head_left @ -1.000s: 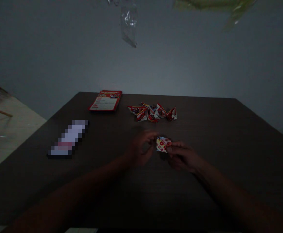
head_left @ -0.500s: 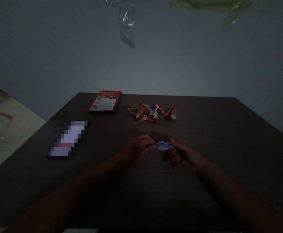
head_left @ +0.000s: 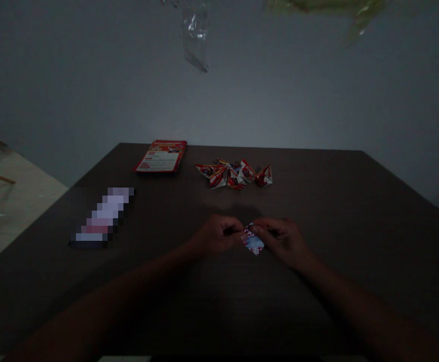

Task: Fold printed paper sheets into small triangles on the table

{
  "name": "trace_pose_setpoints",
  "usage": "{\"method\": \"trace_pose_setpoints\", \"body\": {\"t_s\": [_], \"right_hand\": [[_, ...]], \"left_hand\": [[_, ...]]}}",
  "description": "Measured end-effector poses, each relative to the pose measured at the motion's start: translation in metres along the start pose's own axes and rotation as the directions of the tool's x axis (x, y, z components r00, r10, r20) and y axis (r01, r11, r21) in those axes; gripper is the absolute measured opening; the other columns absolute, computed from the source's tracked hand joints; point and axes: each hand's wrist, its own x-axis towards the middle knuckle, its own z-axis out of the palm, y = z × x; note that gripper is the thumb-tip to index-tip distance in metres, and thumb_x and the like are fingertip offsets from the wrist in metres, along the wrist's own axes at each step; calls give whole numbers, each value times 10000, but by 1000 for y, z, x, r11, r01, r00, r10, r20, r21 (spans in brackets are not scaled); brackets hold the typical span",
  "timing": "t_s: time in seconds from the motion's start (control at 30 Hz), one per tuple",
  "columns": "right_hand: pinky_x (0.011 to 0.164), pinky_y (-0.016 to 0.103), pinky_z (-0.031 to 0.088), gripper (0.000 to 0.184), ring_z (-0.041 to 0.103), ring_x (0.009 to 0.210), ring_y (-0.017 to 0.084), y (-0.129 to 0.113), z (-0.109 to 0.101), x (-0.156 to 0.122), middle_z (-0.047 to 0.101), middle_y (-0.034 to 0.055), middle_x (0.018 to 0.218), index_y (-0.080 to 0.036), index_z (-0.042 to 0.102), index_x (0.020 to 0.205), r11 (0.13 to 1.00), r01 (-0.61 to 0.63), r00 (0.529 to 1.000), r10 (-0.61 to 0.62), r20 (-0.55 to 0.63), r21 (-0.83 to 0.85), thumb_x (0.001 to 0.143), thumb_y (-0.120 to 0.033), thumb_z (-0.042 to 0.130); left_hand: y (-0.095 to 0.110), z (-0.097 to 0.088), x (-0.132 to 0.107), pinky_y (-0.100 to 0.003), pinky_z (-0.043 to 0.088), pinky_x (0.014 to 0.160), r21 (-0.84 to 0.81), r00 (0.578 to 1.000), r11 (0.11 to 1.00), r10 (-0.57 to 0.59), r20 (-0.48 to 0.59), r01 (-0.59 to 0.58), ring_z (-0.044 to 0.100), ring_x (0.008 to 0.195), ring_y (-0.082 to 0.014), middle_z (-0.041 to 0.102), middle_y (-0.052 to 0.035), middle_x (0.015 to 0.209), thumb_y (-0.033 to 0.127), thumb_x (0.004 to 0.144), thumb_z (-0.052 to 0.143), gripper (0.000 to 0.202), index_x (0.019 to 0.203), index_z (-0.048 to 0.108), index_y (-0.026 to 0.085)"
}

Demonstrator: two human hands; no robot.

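Between my hands is a small folded piece of printed paper, with red-and-white patterned ends and a pale blue middle. My left hand pinches its left corner between thumb and fingertips. From the other side, my right hand grips its upper right edge, the thumb lying on top. Both hands are low over the dark table. Beyond them lies a cluster of several red-and-white folded paper pieces with pointed corners.
At the back left lies a stack of red-bordered printed leaflets. A phone with a blurred screen is on the left side. Behind the table stands a pale wall, where a clear plastic bag hangs.
The paper has been turned: its blue face showed before, and now a red-and-white patterned side shows. My right hand's fingers have curled in closer, its thumb now on the paper.
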Motion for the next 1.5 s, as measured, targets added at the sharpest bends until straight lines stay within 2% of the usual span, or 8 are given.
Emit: {"method": "trace_pose_setpoints", "body": {"t_s": [0.17, 0.37, 0.53, 0.73, 0.93, 1.13, 1.33, 1.5], "right_hand": [[470, 212, 360, 212, 508, 509, 107, -3, 5, -1, 598, 6, 594, -169, 670, 772, 999, -12, 999, 14, -40, 52, 852, -329, 557], [431, 202, 332, 242, 444, 437, 89, -1, 8, -1, 514, -34, 505, -169, 637, 827, 992, -85, 996, 83, 26, 95, 871, -375, 518], [484, 209, 362, 211, 503, 512, 100, -4, 7, -2, 589, -3, 617, -180, 630, 822, 999, 26, 1000, -26, 10, -26, 891, -322, 491], [474, 213, 350, 197, 497, 491, 95, -8, 8, -3, 592, 3, 609, -175, 628, 792, 990, 89, 995, -92, -27, -105, 889, -276, 490], [471, 213, 371, 228, 499, 486, 105, 1, 9, -2, 581, -9, 571, -174, 645, 890, 1000, -29, 999, 29, -26, -2, 879, -354, 506], [493, 211, 367, 220, 476, 525, 101, 0, 11, -2, 543, -14, 602, -175, 605, 862, 994, -89, 996, 89, 3, 65, 879, -368, 501], [497, 207, 359, 202, 424, 545, 101, 1, 15, -4, 449, -42, 626, -204, 499, 968, 970, -144, 989, 136, 52, 198, 908, -389, 447], [543, 221, 382, 214, 474, 592, 112, -2, 12, -3, 508, -24, 681, -204, 491, 1024, 986, -121, 991, 113, 75, 116, 920, -381, 429]], "left_hand": [[0, 6, -3, -187, 320, 502, 155, 998, 987, 26, 49, -33, 441, 551, -80, 487, 24, 606, 428, 900, 377, 388, 713, 542, 132], [0, 5, -4, -209, 311, 538, 392, 975, 893, 202, 93, -223, 406, 546, -85, 419, 36, 597, 389, 934, 294, 382, 725, 506, 150], [0, 5, -4, -213, 315, 552, 385, 958, 879, 232, 168, -280, 411, 550, -85, 418, 34, 603, 348, 942, 283, 361, 737, 508, 155], [2, 6, -4, -204, 318, 543, 368, 967, 897, 200, 159, -246, 412, 543, -84, 428, 35, 601, 366, 939, 280, 369, 739, 505, 152], [2, 2, -5, -203, 303, 541, 395, 980, 899, 150, 132, -191, 409, 544, -81, 401, 41, 599, 392, 941, 261, 390, 716, 474, 155], [2, 4, -5, -201, 290, 521, 389, 982, 901, 178, 68, -190, 404, 535, -76, 401, 44, 586, 384, 933, 301, 370, 687, 458, 155], [4, 8, -6, -203, 349, 568, 365, 987, 921, 159, -37, -135, 489, 603, -94, 510, 27, 658, 356, 933, 322, 299, 833, 520, 155], [3, 7, -7, -209, 365, 578, 404, 970, 904, 205, -133, -136, 511, 614, -99, 565, 8, 709, 308, 921, 361, 259, 940, 570, 156]]}}
